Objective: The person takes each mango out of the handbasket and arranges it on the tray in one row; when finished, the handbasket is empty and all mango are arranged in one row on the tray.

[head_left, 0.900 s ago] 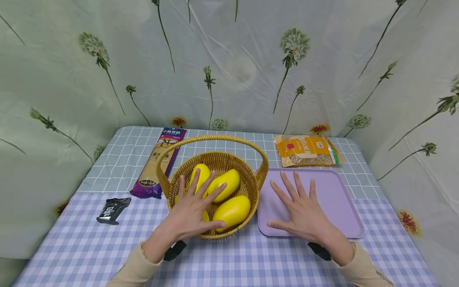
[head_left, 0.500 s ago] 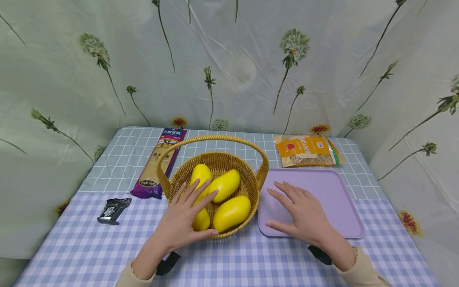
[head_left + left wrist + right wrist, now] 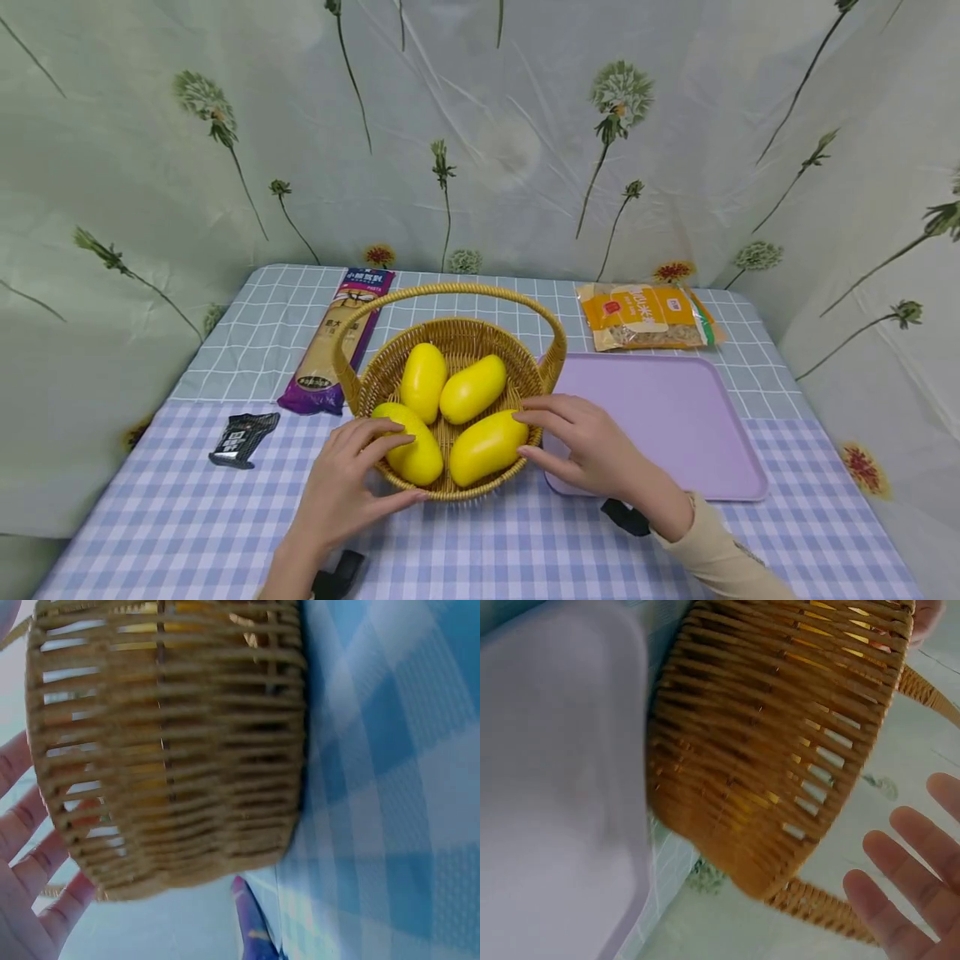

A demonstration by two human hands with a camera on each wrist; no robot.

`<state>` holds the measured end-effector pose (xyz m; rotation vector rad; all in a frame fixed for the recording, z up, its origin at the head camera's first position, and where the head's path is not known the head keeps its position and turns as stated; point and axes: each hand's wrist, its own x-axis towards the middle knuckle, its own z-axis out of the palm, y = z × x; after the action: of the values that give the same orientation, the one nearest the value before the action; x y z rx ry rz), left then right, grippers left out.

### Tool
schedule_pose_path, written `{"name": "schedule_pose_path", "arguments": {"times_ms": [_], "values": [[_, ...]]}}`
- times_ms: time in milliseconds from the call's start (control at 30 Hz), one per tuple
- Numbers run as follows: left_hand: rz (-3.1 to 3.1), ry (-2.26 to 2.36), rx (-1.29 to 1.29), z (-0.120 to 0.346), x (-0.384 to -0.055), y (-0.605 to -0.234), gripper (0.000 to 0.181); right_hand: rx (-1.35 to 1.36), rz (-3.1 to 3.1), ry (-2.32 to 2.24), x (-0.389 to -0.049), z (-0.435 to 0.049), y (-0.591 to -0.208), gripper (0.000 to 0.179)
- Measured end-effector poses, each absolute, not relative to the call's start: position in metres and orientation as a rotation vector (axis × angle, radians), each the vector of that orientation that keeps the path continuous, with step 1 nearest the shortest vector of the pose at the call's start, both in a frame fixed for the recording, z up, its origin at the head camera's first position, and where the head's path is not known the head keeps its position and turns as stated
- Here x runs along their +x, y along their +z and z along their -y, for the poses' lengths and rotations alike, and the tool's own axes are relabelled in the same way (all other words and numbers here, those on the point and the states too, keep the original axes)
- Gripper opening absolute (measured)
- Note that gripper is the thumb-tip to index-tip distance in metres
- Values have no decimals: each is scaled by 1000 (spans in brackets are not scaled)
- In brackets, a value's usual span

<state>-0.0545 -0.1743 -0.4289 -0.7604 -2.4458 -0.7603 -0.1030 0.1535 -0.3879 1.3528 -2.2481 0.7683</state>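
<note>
A wicker basket (image 3: 467,333) with a tall arched handle stands in the middle of the table and holds several yellow mangoes (image 3: 470,389). My left hand (image 3: 348,483) is at the basket's left front rim, its fingers loosely bent over the nearest left mango (image 3: 420,461) and its thumb along the front rim. At the right rim, my right hand (image 3: 585,442) reaches in with relaxed fingers, fingertips right at the front right mango (image 3: 480,454). In the right wrist view, the fingers (image 3: 911,844) are spread beside the basket wall (image 3: 765,735).
A lilac tray (image 3: 675,417) lies right of the basket, partly under my right hand in the head view. Behind it is an orange food bag (image 3: 648,317). A purple pasta packet (image 3: 330,350) lies left of the basket, and a small black packet (image 3: 243,439) farther left.
Both hands were spread flat above the basket and tray. The left has drawn back and down to the left rim, while the right has moved left to the right rim.
</note>
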Motion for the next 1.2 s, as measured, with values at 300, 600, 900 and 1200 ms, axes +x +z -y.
{"name": "schedule_pose_path", "arguments": {"times_ms": [300,600,900,1200], "values": [[2380,-795,-759,188,-57,-436,45,1371,2424,714,-111,-129,-386,39],[2330,-860,-785,190,-60,-444,40,1387,2642,704,-121,-114,-385,38],[2377,-966,-764,191,-63,-447,35,1358,2707,722,-126,-111,-387,38],[2379,-1064,-745,190,-65,-449,27,1329,2772,708,-128,-109,-386,34]]}}
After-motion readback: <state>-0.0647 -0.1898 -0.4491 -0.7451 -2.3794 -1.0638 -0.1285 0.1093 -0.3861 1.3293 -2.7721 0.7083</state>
